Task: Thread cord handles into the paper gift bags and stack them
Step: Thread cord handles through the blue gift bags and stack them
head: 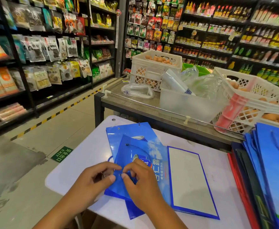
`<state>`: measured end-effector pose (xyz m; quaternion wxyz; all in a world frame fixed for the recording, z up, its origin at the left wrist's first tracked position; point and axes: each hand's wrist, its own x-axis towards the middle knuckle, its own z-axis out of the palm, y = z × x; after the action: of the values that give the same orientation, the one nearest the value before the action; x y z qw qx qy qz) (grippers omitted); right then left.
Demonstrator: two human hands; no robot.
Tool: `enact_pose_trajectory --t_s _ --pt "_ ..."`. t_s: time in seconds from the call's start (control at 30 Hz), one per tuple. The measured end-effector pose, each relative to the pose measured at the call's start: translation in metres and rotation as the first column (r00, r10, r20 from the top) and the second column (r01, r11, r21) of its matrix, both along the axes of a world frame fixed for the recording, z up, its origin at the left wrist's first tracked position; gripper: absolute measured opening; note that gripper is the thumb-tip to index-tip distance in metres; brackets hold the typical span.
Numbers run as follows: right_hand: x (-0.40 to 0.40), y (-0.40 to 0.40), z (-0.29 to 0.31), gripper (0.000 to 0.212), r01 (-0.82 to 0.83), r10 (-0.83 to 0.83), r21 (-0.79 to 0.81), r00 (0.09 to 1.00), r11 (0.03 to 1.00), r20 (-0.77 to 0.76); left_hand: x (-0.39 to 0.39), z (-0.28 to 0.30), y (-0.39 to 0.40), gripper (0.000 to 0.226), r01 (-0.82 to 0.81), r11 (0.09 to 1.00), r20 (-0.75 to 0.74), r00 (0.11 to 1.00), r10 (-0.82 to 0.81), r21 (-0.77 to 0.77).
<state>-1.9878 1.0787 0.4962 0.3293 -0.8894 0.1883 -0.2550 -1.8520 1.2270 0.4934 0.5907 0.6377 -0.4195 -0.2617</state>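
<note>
A flat blue paper gift bag [142,164] lies on the white table [79,164], its white-lined bottom flap [191,180] unfolded to the right. A dark blue cord [141,148] runs in an arc from a hole at the bag's far corner toward my hands. My left hand [94,179] pinches the bag's near-left edge. My right hand [142,182] pinches the cord's end at a hole by that edge, fingertips almost touching the left hand's. A second blue bag [127,131] lies underneath, farther back. A stack of blue bags [274,171] stands at the right.
Behind the table a metal counter [135,103] carries white crates of eggs [153,66], a clear plastic tub [190,104] and plastic bags. Stocked shop shelves [41,52] line the left and back. The floor has a yellow-black stripe and a green exit sign [61,154].
</note>
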Motion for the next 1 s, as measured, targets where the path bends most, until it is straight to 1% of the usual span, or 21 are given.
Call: enact_pose_trajectory --t_s 0.03,0.07,0.13,0.2,0.27,0.3,0.37,0.43,0.53,0.6,0.67,0.73,0.8,0.83,0.87,0.93,1.0 --pt "-0.001 -0.001 0.000 0.006 -0.006 0.006 -0.015 1.000 1.000 -0.009 -0.001 -0.002 -0.001 0.021 -0.018 0.999 0.090 0.996 0.014 0.046" --pt "-0.002 -0.002 0.002 0.006 -0.025 0.025 -0.024 0.999 0.999 -0.025 -0.003 -0.004 -0.001 0.020 -0.036 0.997 0.131 0.991 0.027 0.069" --pt "-0.008 -0.002 0.010 0.016 -0.091 0.088 -0.028 0.993 0.996 -0.077 -0.004 -0.006 -0.002 0.021 -0.067 0.996 0.113 0.992 0.059 0.065" --pt "-0.016 -0.002 0.018 0.041 -0.183 0.166 -0.083 0.970 0.980 -0.180 -0.001 -0.005 -0.004 0.018 -0.109 0.994 -0.001 0.994 0.109 0.025" --pt "-0.027 -0.003 0.024 0.070 -0.270 0.205 -0.175 0.925 0.947 -0.321 0.005 -0.004 -0.005 0.020 -0.171 0.985 -0.179 0.970 0.166 -0.010" --pt "-0.033 -0.003 0.026 0.080 -0.302 0.209 -0.211 0.904 0.930 -0.373 0.007 -0.004 -0.005 0.021 -0.194 0.981 -0.257 0.949 0.183 -0.020" --pt "-0.043 -0.005 0.029 0.087 -0.326 0.205 -0.244 0.886 0.913 -0.416 0.011 -0.003 -0.005 0.023 -0.213 0.977 -0.350 0.916 0.195 -0.014" --pt "-0.050 -0.003 0.032 0.083 -0.318 0.202 -0.270 0.903 0.909 -0.380 0.012 -0.002 -0.003 0.024 -0.217 0.976 -0.401 0.897 0.189 -0.027" --pt "-0.053 0.006 0.035 0.069 -0.296 0.162 -0.364 0.920 0.883 -0.356 0.010 -0.002 0.000 0.024 -0.215 0.975 -0.396 0.901 0.175 -0.057" --pt "-0.049 0.011 0.041 0.055 -0.264 0.099 -0.495 0.937 0.828 -0.334 0.010 -0.003 0.003 0.034 -0.228 0.969 -0.384 0.907 0.173 -0.100" --pt "-0.043 0.017 0.062 0.043 -0.238 0.036 -0.605 0.945 0.760 -0.326 0.010 -0.004 0.007 0.042 -0.254 0.956 -0.405 0.897 0.175 -0.149" --pt "-0.032 0.023 0.093 0.035 -0.242 -0.002 -0.641 0.934 0.729 -0.356 0.009 -0.003 0.010 0.044 -0.270 0.943 -0.409 0.896 0.172 -0.195" --pt "-0.026 0.016 0.108 0.031 -0.240 -0.071 -0.615 0.897 0.751 -0.437 0.007 -0.001 0.011 0.047 -0.272 0.936 -0.347 0.919 0.186 -0.221" --pt "-0.025 0.014 0.117 0.033 -0.230 -0.086 -0.659 0.908 0.716 -0.411 0.007 0.000 0.010 0.048 -0.278 0.932 -0.311 0.929 0.199 -0.233" --pt "-0.025 0.011 0.126 0.039 -0.194 -0.141 -0.707 0.912 0.680 -0.386 0.006 0.001 0.009 0.048 -0.283 0.928 -0.278 0.937 0.214 -0.242" --pt "-0.026 0.002 0.137 0.046 -0.108 -0.186 -0.733 0.933 0.672 -0.309 0.003 0.004 0.007 0.054 -0.275 0.940 -0.190 0.953 0.238 -0.203" --pt "-0.025 -0.006 0.149 0.041 -0.064 -0.108 -0.731 0.977 0.680 -0.186 0.000 0.005 0.004 0.051 -0.224 0.969 -0.084 0.973 0.216 -0.108"
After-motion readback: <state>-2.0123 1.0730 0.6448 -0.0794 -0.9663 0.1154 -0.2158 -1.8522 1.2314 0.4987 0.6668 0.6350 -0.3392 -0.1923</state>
